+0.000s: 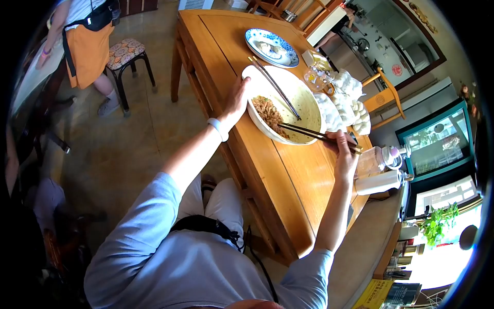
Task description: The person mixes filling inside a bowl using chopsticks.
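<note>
My left hand (237, 99) grips the left rim of a large white bowl (303, 98), its thumb over the edge. Brown minced filling (267, 116) lies in the bowl's left and lower part. In my right hand (342, 147) is a pair of dark chopsticks (311, 133), with their tips in the filling. A second pair of chopsticks (275, 85) leans across the bowl from its upper rim. Behind the bowl, a blue-patterned plate (293, 57) holds a few pale pieces (268, 48).
White plastic bags (347, 85) and glassware (315, 78) stand beyond the bowl on the wooden table (213, 41). A clear jar (371, 158) and a white roll (378, 182) are at the right. Another person (90, 46) stands near a stool (125, 51) at upper left.
</note>
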Demonstrator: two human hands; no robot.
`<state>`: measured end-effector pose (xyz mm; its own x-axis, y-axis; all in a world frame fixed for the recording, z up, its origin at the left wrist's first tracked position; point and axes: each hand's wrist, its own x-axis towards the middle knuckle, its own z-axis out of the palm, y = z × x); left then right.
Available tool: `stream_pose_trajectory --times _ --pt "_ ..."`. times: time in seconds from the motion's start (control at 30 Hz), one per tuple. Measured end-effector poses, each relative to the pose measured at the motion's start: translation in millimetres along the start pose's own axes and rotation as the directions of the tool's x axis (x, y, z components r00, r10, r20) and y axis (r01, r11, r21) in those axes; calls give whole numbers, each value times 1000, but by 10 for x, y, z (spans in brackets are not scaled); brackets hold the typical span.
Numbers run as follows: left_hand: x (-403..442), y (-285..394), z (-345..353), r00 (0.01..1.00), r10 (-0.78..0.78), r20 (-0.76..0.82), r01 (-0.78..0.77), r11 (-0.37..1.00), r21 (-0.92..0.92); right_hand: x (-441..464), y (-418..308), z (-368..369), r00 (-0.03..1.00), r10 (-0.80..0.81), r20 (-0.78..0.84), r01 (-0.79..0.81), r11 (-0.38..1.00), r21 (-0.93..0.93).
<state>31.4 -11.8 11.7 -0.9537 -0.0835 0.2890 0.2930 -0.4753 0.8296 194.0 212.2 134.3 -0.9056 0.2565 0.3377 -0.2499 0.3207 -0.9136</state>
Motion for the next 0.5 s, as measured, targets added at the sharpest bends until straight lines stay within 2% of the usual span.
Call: stream_pose_trajectory --times 0.07,0.13,0.2,0.27,0.4,0.5 --pt "-17 -15 26 1000 9 -21 -9 1000 4 15 -12 2 998 13 -66 -12 1000 24" --pt "-8 -28 27 999 25 -22 -26 1000 -13 4 43 188 998 -48 -45 50 998 47" --pt "-6 -19 19 1000 26 11 -25 999 -29 17 243 339 1000 -17 -16 19 994 112" --pt "-12 -2 -4 999 24 40 -23 999 -38 13 287 424 995 -42 92 26 984 175" --pt "48 -123 -38 998 27 54 -25 999 -41 24 89 149 993 30 110 -34 999 34" --pt "14 -46 19 998 62 25 -61 998 -36 21 -105 -87 1000 -10 -2 10 1000 29"
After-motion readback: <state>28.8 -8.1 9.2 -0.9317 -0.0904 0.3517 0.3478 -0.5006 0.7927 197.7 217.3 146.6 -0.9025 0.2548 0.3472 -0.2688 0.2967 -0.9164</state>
